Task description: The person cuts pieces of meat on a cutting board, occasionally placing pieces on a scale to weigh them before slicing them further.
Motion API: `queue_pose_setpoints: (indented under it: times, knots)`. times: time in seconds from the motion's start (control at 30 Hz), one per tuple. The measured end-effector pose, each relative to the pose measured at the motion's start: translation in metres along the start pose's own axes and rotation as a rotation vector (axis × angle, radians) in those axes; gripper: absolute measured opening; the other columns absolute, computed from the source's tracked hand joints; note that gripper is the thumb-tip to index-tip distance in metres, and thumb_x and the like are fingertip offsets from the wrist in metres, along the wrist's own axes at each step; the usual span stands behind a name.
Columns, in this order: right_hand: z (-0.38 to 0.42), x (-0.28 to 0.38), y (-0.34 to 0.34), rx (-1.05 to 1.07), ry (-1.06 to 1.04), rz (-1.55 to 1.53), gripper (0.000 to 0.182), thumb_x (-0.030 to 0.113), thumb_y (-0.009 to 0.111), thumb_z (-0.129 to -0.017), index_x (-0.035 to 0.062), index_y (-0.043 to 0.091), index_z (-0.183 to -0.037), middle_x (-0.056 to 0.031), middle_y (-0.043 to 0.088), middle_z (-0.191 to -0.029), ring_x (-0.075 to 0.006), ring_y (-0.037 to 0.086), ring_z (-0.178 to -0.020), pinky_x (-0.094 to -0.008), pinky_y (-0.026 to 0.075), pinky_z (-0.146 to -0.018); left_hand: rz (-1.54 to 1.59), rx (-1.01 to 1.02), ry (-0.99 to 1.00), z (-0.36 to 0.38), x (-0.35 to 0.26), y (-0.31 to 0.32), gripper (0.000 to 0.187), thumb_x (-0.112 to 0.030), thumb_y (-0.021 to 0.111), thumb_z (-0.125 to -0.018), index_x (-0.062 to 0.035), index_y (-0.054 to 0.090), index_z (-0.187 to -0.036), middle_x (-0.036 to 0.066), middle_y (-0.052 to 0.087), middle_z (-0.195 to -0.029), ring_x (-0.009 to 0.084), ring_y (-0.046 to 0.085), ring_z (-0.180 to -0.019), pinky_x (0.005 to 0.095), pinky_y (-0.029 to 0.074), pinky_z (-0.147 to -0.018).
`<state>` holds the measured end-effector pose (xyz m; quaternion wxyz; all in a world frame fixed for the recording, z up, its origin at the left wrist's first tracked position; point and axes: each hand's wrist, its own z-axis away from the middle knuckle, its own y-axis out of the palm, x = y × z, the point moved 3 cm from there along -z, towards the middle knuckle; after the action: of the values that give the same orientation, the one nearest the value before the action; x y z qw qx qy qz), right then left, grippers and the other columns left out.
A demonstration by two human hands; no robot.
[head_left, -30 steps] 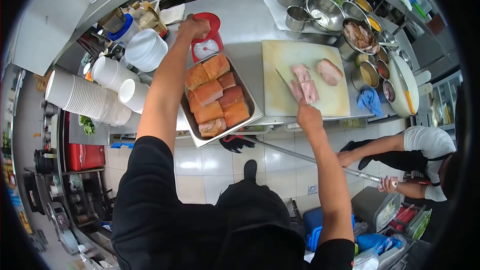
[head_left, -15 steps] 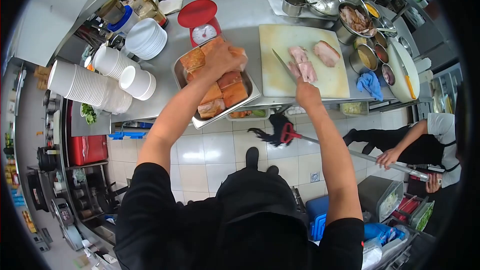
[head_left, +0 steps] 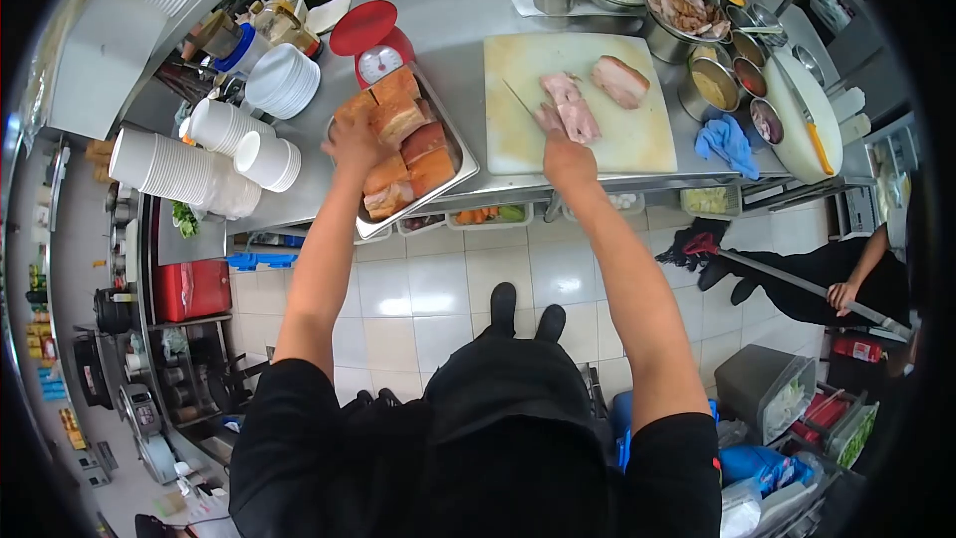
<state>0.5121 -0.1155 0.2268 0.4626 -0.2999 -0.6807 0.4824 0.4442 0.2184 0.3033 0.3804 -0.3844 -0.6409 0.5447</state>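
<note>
Steel surface (head_left: pixel 448 15), cutting board (head_left: pixel 637 147), tray (head_left: pixel 418 208) left of it, meat blocks (head_left: pixel 426 144) in tray, left grip (head_left: pixel 356 143) spread against them, right grip (head_left: pixel 568 155) closed on knife (head_left: pixel 520 97), extending ahead over board, long axis diagonal, tip forward-left.

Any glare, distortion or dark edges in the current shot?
Head view: white glare patches on the floor tiles; head view: counter bowed by the wide lens, corners black; head view: cutting board without strong glare; head view: co-worker fading into the right-hand dark rim.

Glossy metal tray (head_left: pixel 463 171); matt, cloudy plastic cutting board (head_left: pixel 518 151).
</note>
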Motion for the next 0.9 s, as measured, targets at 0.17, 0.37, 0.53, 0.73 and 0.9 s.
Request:
queue_pose_setpoints:
  times: [0.17,0.37,0.53,0.73,0.9]
  knots:
    - [0.008,0.013,0.008,-0.085,-0.090,0.045,0.015,0.009,0.047,-0.087,-0.0003,0.055,-0.095,-0.0174,0.067,-0.070,-0.0321,0.069,-0.064,-0.0436,0.055,-0.057,0.409,-0.055,-0.125,0.008,0.055,0.067,0.105,-0.024,0.085,-0.063,-0.0126,0.026,-0.149,0.031,0.036,-0.137,0.0442,0.047,-0.120,0.0432,0.041,-0.103]
    - [0.024,0.014,-0.010,-0.016,-0.091,0.061,0.013,0.008,0.049,-0.085,0.0002,0.055,-0.094,-0.0176,0.068,-0.075,-0.0313,0.069,-0.068,-0.0434,0.055,-0.059,0.247,-0.344,-0.219,0.030,0.006,0.043,0.098,-0.017,0.082,-0.067,-0.0067,0.028,-0.147,0.032,0.037,-0.138,0.0445,0.046,-0.121,0.0423,0.038,-0.104]
    - [0.042,-0.003,-0.056,-0.075,-0.051,0.011,0.016,0.012,0.052,-0.088,0.0018,0.053,-0.100,-0.0200,0.065,-0.067,-0.0376,0.067,-0.066,-0.0483,0.054,-0.060,0.772,-0.472,0.111,0.076,-0.040,0.024,0.069,-0.016,0.073,-0.078,0.0009,0.043,-0.137,0.025,0.055,-0.126,0.0369,0.053,-0.118,0.0416,0.042,-0.099]
    - [0.069,-0.082,-0.086,-0.123,0.128,-0.243,0.024,0.020,0.050,-0.093,0.0008,0.055,-0.107,-0.0260,0.064,-0.073,-0.0444,0.065,-0.074,-0.0526,0.051,-0.067,0.984,-0.013,0.107,0.140,-0.150,0.054,0.055,-0.018,0.070,-0.080,0.0014,0.053,-0.128,0.025,0.057,-0.120,0.0382,0.053,-0.116,0.0417,0.042,-0.099]
    - [0.145,-0.124,-0.093,0.095,0.478,-0.742,0.025,0.026,0.051,-0.096,0.0020,0.058,-0.099,-0.0168,0.059,-0.061,-0.0323,0.060,-0.052,-0.0435,0.047,-0.050,0.843,0.018,0.198,0.143,-0.201,0.040,0.061,-0.025,0.071,-0.081,-0.0026,0.050,-0.134,0.024,0.057,-0.123,0.0370,0.055,-0.116,0.0415,0.043,-0.098]
